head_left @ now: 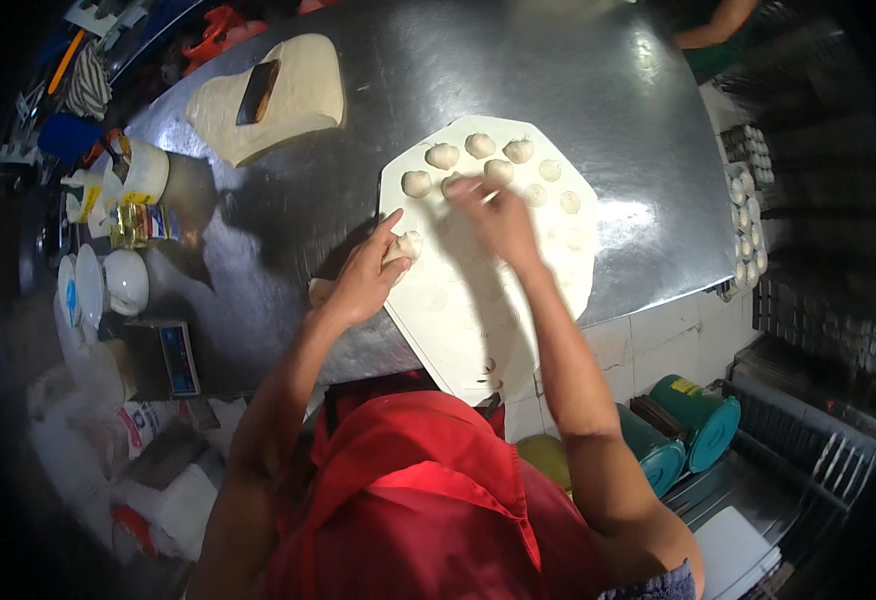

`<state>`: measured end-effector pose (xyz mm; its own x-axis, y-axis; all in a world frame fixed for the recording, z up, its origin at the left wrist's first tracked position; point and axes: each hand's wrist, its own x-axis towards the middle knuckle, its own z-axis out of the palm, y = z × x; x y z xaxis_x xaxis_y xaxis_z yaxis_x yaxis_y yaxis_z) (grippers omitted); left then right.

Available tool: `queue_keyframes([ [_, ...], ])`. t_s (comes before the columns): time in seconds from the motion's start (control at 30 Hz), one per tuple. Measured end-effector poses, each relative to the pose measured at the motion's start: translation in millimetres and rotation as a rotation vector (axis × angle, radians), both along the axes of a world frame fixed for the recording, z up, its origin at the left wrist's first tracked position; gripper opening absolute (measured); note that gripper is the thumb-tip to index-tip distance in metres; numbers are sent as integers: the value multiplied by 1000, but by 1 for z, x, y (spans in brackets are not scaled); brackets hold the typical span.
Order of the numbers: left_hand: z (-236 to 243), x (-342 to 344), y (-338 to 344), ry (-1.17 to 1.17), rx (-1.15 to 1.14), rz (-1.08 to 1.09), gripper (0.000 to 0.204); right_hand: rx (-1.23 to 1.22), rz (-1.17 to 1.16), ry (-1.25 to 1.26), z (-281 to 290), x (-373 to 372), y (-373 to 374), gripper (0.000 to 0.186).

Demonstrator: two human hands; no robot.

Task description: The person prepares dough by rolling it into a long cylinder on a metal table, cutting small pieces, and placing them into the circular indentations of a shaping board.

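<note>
A white, many-sided tray (pixel 438 345) with round ringed marks lies on the metal table. On its far half sit several small pleated dough balls (pixel 479 146). My left hand (pixel 360 280) is at the tray's left edge, thumb and fingers closed round a pale lump of dough (pixel 407 246). Another piece of dough (pixel 320 291) shows beside that wrist, partly covered by it. Over the tray, my right hand (pixel 498 218) reaches its fingertips to a dough ball (pixel 450 186) in the nearer row. Those fingers are smeared by motion, so their grip is unclear.
A large slab of dough (pixel 308 85) with a dark flat tool (pixel 258 92) on it lies at the far left. Tubs (pixel 146 170), a white bowl (pixel 126 281) and a scale display (pixel 179 357) line the left side. Egg trays (pixel 746 225) stand beyond the right edge; green bins (pixel 696 422) stand below.
</note>
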<state>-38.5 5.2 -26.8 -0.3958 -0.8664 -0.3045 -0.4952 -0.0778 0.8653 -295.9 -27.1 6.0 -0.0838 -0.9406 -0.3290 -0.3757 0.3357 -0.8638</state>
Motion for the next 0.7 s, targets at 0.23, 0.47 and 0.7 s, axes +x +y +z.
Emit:
queue_keyframes([
  [0.23, 21, 25, -3, 13, -11, -261, 34, -170, -105, -202, 42, 74, 54, 28],
  [0.47, 72, 6, 14, -25, -387, -426, 25, -281, -195, 205, 67, 108, 88, 44],
  [0.7, -62, -7, -28, 317, -336, -355, 51, -403, -21, 56, 74, 121, 96, 29],
])
